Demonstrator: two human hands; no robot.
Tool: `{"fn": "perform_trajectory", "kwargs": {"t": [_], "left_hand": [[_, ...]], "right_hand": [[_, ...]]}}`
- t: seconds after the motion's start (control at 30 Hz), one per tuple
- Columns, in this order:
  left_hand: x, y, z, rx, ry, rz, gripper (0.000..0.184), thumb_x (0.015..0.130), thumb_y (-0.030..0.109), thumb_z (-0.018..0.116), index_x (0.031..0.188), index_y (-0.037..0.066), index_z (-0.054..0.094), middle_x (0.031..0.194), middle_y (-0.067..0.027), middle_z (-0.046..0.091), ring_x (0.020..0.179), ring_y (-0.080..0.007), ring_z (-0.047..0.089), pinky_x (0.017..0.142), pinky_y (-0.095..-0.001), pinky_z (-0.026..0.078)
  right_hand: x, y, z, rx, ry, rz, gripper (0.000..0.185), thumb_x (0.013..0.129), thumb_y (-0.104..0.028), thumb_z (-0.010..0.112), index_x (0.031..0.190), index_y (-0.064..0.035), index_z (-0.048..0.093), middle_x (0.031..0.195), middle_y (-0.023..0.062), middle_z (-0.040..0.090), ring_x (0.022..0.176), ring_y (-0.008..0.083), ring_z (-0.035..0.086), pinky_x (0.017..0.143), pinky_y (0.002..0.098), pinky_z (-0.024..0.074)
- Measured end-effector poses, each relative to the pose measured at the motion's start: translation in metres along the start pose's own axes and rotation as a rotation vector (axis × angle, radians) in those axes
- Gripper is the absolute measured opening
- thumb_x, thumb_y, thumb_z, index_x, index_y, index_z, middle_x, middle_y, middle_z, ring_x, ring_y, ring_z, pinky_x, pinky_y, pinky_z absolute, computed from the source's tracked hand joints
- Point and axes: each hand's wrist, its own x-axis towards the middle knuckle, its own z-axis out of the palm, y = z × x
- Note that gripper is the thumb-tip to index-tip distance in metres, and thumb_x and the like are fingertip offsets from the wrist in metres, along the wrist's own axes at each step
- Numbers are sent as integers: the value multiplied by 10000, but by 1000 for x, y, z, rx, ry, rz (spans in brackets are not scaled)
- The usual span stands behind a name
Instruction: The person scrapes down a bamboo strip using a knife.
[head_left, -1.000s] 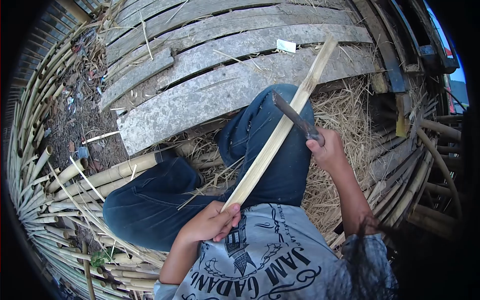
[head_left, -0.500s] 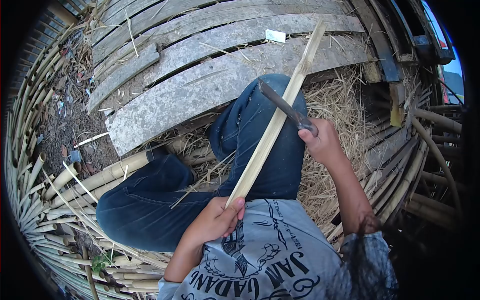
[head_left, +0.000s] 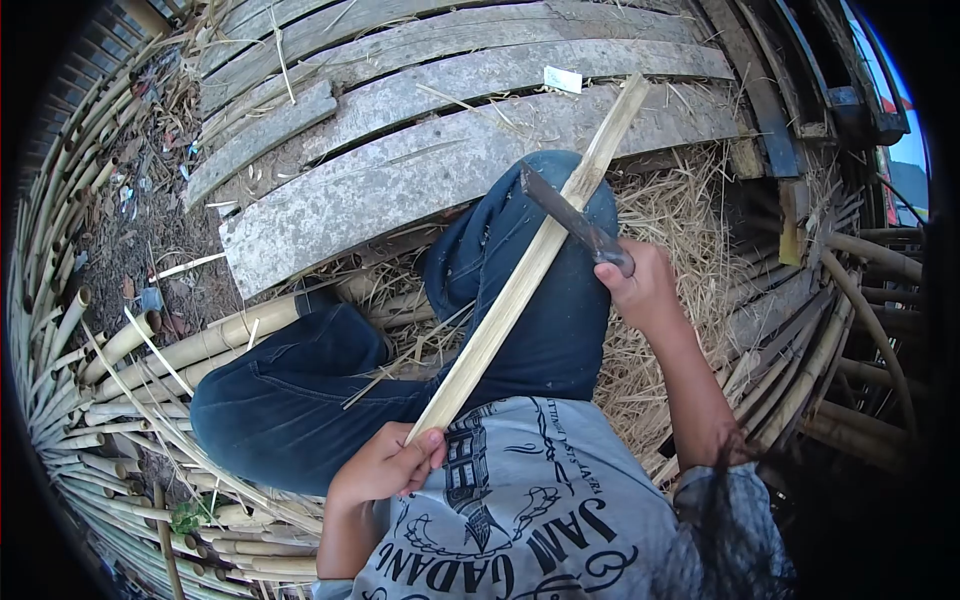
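A long, pale split bamboo strip [head_left: 500,305] slants from my waist up over my bent knee. My left hand [head_left: 392,462] grips its lower end in front of my shirt. In my right hand [head_left: 640,285] is a knife [head_left: 575,220] with a dark blade, held by its handle. The blade lies across the upper part of the strip, above my knee, its tip pointing up and left. Most of the handle is hidden inside my fist.
Weathered planks [head_left: 400,170] lie ahead, with a small white packet [head_left: 563,79] on them. Straw-like shavings [head_left: 670,220] cover the ground by my right leg. Stacked bamboo poles [head_left: 230,345] lie on my left. A wooden frame [head_left: 765,120] stands at the right.
My left hand has drawn the bamboo strip down and to the left, so its far end sits lower. The knife has stayed nearly in place across it.
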Motion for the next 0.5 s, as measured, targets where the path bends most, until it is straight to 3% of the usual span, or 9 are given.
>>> {"fn": "perform_trajectory", "kwargs": {"t": [0.07, 0.17, 0.23, 0.33, 0.4, 0.5], "left_hand": [[1, -3, -7, -52, -64, -7, 435, 1029, 310, 421, 727, 21, 540, 457, 14, 428, 370, -56, 374, 391, -228, 316], [-23, -21, -14, -66, -23, -86, 439, 1029, 312, 421, 736, 12, 552, 460, 19, 420, 362, -56, 364, 384, -227, 312], [-26, -23, -20, -163, -76, -94, 441, 1030, 312, 418, 744, 6, 557, 461, 18, 420, 364, -56, 366, 384, -226, 312], [-30, -14, -20, -247, -108, -125, 443, 1031, 315, 412, 749, 2, 548, 465, 11, 423, 367, -57, 373, 384, -225, 316], [-17, -12, -14, -123, 43, -11, 449, 1031, 328, 405, 745, 7, 535, 463, 7, 418, 367, -63, 378, 382, -228, 318], [5, -7, -15, -127, 18, 12, 462, 1035, 333, 386, 726, 14, 510, 462, 2, 417, 362, -74, 379, 380, -232, 323]], "right_hand": [[2, 8, 6, 17, 16, -23, 729, 761, -715, 572, 686, 10, 588, 574, 182, 537, 588, 379, 572, 569, 418, 445], [2, 19, 10, 183, 39, 95, 736, 771, -722, 558, 686, 9, 573, 556, 152, 511, 549, 321, 547, 549, 401, 427], [2, 17, 11, 130, 119, 1, 741, 783, -731, 539, 687, 4, 555, 546, 103, 474, 530, 231, 495, 530, 372, 404], [4, 24, 17, 252, 79, -27, 741, 788, -732, 533, 686, 2, 545, 544, 79, 448, 527, 196, 454, 517, 353, 389], [3, 25, 21, 299, 110, -37, 741, 783, -728, 542, 683, 6, 551, 553, 97, 463, 515, 226, 459, 512, 354, 389], [3, 30, 19, 242, 114, -35, 759, 758, -746, 549, 678, 8, 553, 520, 122, 460, 496, 280, 503, 506, 375, 396]]}}
